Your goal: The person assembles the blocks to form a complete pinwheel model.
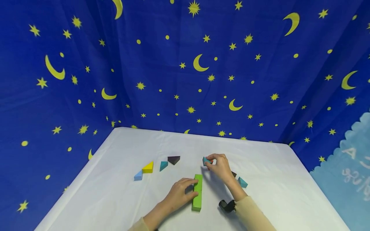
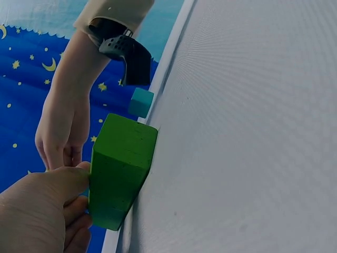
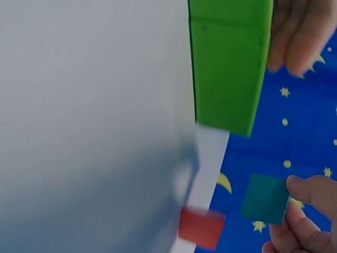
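Two green blocks point(image 1: 197, 199) lie end to end as one bar on the white table. My left hand point(image 1: 180, 194) rests against their left side, thumb and fingers touching it; the left wrist view shows the thumb at the side of the green bar point(image 2: 124, 158). Beyond the bar, my right hand point(image 1: 220, 166) pinches a teal triangular block point(image 1: 206, 161) between thumb and fingers. That teal block point(image 3: 266, 199) appears raised off the table in the right wrist view. A red block point(image 3: 201, 228) sits near it, mostly hidden behind the right hand in the head view.
Left of the bar lie a light blue block point(image 1: 138, 175), a yellow block point(image 1: 148, 167), a teal triangle point(image 1: 163, 165) and a dark block point(image 1: 174, 159). Near the right forearm are another dark block point(image 1: 233, 174) and another teal block point(image 1: 242, 182). A starry blue curtain point(image 1: 162, 70) surrounds the table point(image 1: 271, 179).
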### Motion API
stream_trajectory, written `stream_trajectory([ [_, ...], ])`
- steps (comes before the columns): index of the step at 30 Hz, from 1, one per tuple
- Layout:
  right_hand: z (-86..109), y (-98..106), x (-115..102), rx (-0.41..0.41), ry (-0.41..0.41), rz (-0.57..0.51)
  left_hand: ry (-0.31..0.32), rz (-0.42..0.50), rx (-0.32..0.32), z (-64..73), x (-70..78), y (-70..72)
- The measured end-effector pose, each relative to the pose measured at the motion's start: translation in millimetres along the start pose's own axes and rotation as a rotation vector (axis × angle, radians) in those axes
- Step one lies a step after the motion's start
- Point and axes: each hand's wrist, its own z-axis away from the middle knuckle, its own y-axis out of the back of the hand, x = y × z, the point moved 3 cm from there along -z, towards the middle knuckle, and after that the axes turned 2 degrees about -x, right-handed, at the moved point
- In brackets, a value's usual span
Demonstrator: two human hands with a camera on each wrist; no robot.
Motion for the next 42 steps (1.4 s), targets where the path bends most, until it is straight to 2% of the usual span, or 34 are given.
stream_trajectory([
  [10, 4.2, -22, -3, -0.044, 0.018, 0.027, 0.027, -0.003, -0.034, -1.2, 1.2, 0.5],
  [15, 5.8, -27, -3, -0.058, 0.035, 0.016, 0.035, -0.015, -0.036, -0.4, 1.4, 1.8],
  [28, 9.3, -37, -3, -0.143, 0.014, 0.017, 0.03, -0.015, -0.039, -0.5, 1.4, 1.9],
  [32, 11.0, -38, 1, -0.134, 0.017, -0.001, 0.03, -0.015, -0.04, -0.1, 1.5, 1.9],
  [39, 11.6, -34, 5, -0.051, 0.012, -0.058, 0.037, 0.003, -0.051, -0.1, 1.4, 1.8],
  [42, 11.5, -34, 5, -0.058, 0.02, -0.057, 0.035, 0.001, -0.051, 0.0, 1.6, 1.8],
])
